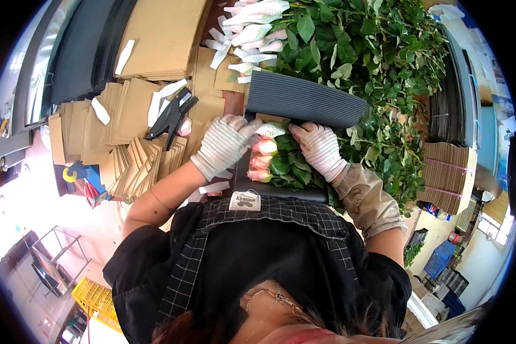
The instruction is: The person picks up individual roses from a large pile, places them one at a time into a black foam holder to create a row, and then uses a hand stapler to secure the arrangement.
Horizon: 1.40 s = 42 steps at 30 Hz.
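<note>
At least 3 peach-pink roses lie in a short column right in front of the person, their rounded heads pointing left, with petals pale green at the edge in places and packed into smooth, tight cups. Just above them, a white net sleeve, stretchy and full of small holes, wraps another head. Glossy, pointed green leaves spread to the right of the blooms. The left hand, in a ribbed, striped knit glove, is half open, its fingers bent toward the sleeve; I cannot tell whether they grip it. The right hand, gloved alike, curls loosely with its fingertips by the stems just right of the sleeve; whether it pinches anything is hidden. A dark grey corrugated sheet, ridged and bent, lies beyond both hands. To the left, a black stapler with a long, angular shape rests by stacked tan cardboard pieces, flat and matte. Further up, white-sleeved roses lie heaped beside a dense leafy pile.
</note>
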### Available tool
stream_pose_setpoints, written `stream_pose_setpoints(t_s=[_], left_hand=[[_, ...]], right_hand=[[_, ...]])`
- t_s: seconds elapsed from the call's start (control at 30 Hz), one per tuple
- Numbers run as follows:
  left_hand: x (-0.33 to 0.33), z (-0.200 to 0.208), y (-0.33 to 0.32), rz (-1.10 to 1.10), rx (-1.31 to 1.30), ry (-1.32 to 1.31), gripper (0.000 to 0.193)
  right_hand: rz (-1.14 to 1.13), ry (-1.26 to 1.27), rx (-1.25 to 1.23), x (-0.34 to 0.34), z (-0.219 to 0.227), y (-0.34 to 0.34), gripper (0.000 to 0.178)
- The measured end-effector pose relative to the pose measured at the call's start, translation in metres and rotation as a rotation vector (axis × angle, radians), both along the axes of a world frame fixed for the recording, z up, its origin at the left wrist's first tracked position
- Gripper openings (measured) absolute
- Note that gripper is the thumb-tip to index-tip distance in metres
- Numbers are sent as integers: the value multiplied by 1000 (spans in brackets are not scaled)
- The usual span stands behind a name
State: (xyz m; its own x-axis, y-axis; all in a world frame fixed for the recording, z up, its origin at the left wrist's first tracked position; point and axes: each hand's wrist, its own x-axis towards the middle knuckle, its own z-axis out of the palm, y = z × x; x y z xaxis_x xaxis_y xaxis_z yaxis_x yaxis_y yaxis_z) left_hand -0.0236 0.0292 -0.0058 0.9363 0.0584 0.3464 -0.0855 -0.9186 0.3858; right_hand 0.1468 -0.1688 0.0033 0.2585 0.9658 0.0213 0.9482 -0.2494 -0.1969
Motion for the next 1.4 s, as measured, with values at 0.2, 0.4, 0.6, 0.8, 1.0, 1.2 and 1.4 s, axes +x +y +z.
stream_pose_setpoints(t_s=[0.2, 0.4, 0.6, 0.8, 1.0, 1.2, 1.4], left_hand=[[-6, -2, 27, 32, -147, -14, 21], [-3, 0, 17, 32, -57, 96, 35], [0, -8, 12, 77, -199, -8, 17], [-51, -5, 51, 464, -293, -12, 16], [-31, 38, 5, 178, -228, 98, 33], [4, 24, -27, -121, -96, -45, 40], [13, 18, -26, -208, -142, 169, 45]], right_hand=[[3, 25, -6, 0, 2, 0, 27], [-16, 14, -29, 4, 0, -2, 21], [-1, 54, -27, 1, 2, 0, 34], [26, 28, -15, 1, 1, 0, 41], [96, -78, -229, -1, 19, 9, 62], [191, -135, -349, 2, 29, 13, 52], [198, 0, -348, 11, 111, 19, 36]])
